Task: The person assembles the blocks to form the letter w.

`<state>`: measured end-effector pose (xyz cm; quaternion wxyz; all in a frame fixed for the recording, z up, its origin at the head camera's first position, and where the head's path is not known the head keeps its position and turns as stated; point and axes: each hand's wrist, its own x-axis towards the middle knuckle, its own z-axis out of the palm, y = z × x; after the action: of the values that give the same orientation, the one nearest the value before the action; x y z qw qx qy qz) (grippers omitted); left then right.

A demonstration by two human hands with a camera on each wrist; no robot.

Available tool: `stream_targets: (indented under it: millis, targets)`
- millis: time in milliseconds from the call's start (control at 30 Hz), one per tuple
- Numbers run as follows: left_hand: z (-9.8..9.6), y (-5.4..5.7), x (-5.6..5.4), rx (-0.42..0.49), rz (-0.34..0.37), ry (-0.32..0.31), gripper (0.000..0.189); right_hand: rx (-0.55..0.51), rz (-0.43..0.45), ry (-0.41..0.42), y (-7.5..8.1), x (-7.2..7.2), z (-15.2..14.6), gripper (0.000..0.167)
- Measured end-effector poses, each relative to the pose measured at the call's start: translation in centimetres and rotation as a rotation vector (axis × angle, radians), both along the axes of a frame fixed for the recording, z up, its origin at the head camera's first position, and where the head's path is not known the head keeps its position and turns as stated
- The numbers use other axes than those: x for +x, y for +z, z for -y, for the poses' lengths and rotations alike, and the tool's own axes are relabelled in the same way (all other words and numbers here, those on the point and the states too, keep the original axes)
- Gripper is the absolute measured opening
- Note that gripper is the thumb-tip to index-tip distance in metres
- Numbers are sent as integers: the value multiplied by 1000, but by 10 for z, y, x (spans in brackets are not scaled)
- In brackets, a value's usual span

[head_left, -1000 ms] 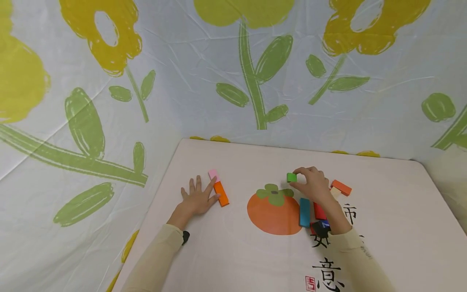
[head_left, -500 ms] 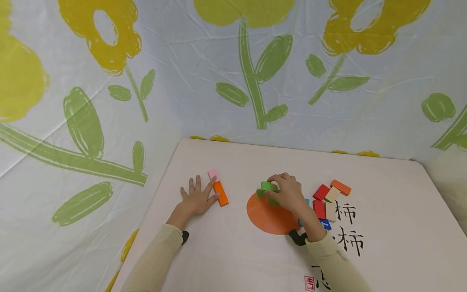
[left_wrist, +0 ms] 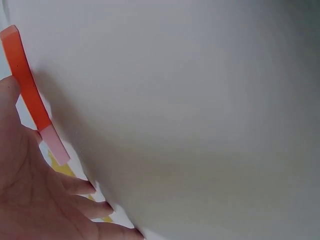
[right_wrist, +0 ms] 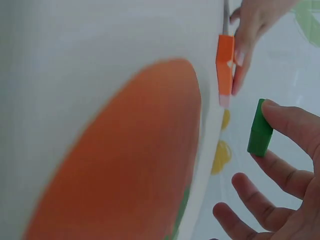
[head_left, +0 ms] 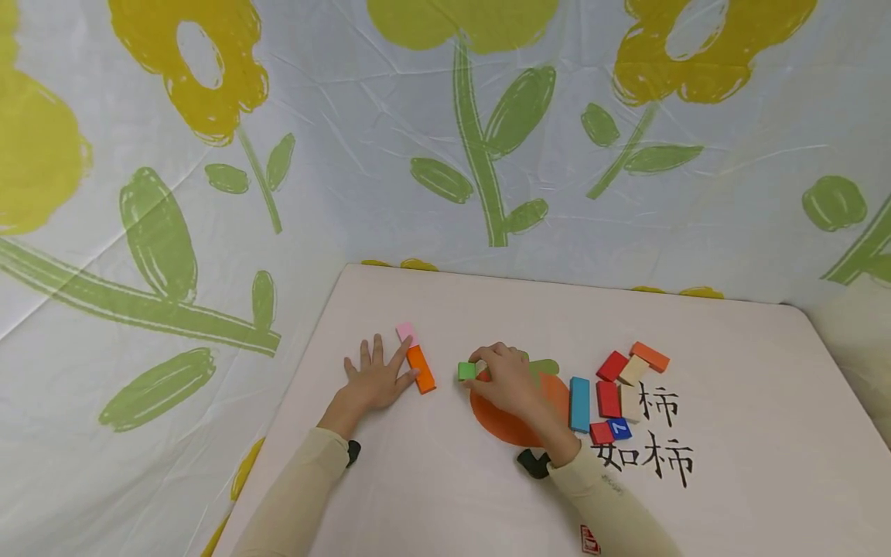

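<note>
My left hand [head_left: 374, 384] lies spread on the table, its thumb and index finger touching the side of an orange block [head_left: 421, 370]. A pink block [head_left: 406, 333] sits end to end with the orange one, at its far end. In the left wrist view the orange block [left_wrist: 26, 77] and pink block [left_wrist: 55, 145] form one straight line. My right hand [head_left: 506, 381] pinches a small green block [head_left: 466, 371] between thumb and index finger, over the left side of the printed persimmon. The right wrist view shows the green block [right_wrist: 260, 129] at the fingertips, other fingers apart from it.
Right of the persimmon print [head_left: 497, 414], a blue block [head_left: 579, 404] stands beside a loose group of red blocks [head_left: 609, 400], wooden blocks [head_left: 631, 404], an orange-red block [head_left: 650, 357] and a dark blue block [head_left: 619, 428]. A flowered cloth wall [head_left: 390, 201] encloses the table's back and left.
My right hand has carried the green block leftward from near the block group, across the persimmon's top, toward the orange block. My left hand has stayed in place.
</note>
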<state>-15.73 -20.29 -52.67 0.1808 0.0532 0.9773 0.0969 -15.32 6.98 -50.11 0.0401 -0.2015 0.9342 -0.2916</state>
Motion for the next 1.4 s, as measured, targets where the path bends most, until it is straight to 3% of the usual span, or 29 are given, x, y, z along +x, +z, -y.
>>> stream_targets:
  millis: [300,633,1400]
  targets:
    - [0,-1,-1,-4,-2,-2,75,20,-6,24,-6,6,19,32]
    - [0,-4,-2,0,-2,-9,75,11,57,39,-14,8,32,29]
    - [1,0,0,4,-10,-11,75,75,47,45,-23,10,40,31]
